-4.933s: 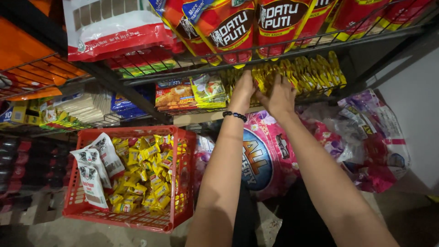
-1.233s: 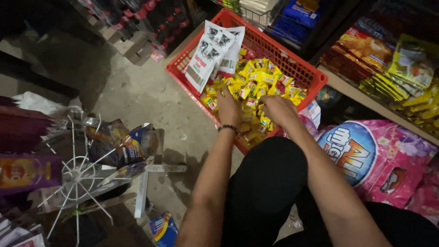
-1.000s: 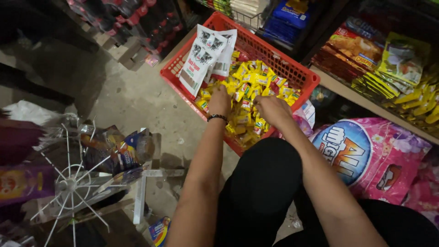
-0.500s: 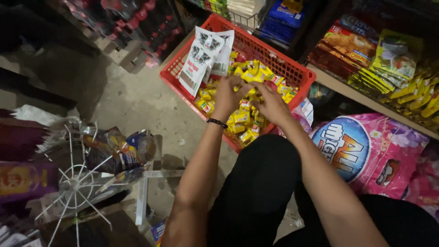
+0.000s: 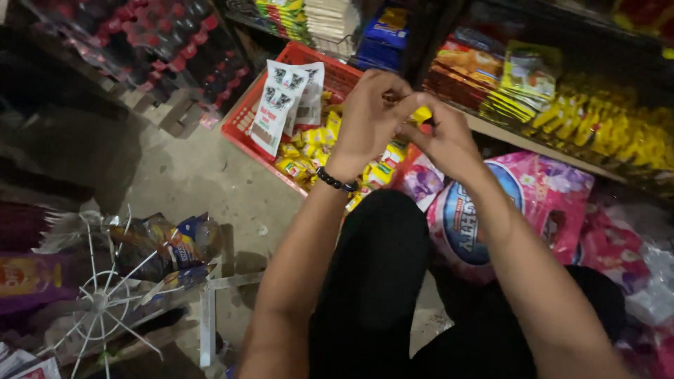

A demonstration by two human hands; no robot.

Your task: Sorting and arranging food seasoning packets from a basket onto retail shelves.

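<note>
Yellow small foil sachet (image 5: pixel 421 114) pinched between left hand (image 5: pixel 371 121) and right hand (image 5: pixel 441 139), fingers curled shut on it, raised above red plastic mesh basket (image 5: pixel 247 121) of matching yellow packets (image 5: pixel 309 144) — pink detergent bag (image 5: pixel 519 203) just beside on the floor.

We are seeing a red plastic mesh basket (image 5: pixel 247 119) sitting on the concrete floor, tilted in view, brimming with small yellow foil sachets (image 5: pixel 307 151). One yellow sachet (image 5: pixel 421 114) is peeking out between the raised hands, mostly hidden by the fingers.
</note>
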